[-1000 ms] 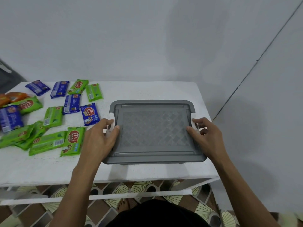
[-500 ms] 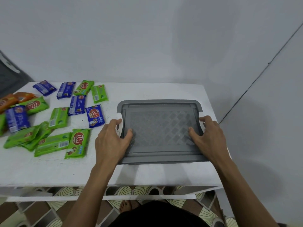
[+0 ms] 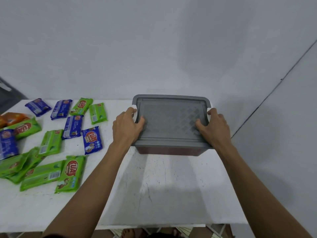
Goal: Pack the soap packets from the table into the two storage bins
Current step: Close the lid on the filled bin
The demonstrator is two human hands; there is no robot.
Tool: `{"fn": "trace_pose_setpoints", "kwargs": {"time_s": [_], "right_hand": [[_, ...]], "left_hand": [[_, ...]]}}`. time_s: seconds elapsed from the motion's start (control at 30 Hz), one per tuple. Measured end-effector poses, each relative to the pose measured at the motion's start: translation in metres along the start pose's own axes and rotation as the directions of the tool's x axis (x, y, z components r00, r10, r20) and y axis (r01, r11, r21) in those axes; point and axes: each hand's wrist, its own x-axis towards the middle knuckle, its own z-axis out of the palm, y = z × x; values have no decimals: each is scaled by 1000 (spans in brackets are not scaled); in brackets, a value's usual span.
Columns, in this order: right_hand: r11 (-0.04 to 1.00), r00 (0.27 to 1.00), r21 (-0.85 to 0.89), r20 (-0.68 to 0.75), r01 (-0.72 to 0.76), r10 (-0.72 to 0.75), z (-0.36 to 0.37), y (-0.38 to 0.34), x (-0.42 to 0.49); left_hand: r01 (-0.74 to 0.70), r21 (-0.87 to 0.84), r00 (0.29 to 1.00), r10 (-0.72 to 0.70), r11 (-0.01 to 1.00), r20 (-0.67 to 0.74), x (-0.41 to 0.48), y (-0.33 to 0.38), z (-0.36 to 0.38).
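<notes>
Head view showed the left hand (image 3: 127, 125) and right hand (image 3: 215, 127) gripping opposite sides of the grey latticed plastic lid (image 3: 171, 121) on the dark-bodied storage bin (image 3: 169, 150), at the white table's (image 3: 163, 186) far right. Green and blue soap packets (image 3: 68, 174) lay loose leftward, awaiting packing; next, the lid probably needed lifting off

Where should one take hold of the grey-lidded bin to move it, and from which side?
Probably at its two short ends, one hand from each side. The grey-lidded bin is wide, with a notch in the lid rim at each end; the left hand and right hand grip there.
</notes>
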Motion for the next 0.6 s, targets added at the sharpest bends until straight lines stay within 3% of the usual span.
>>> {"fn": "trace_pose_setpoints", "kwargs": {"time_s": [0.6], "right_hand": [[999,998,-41,58,13,-10,20,5,154]], "left_hand": [[11,-1,999,-11,1000,35,134,27,71]]}}
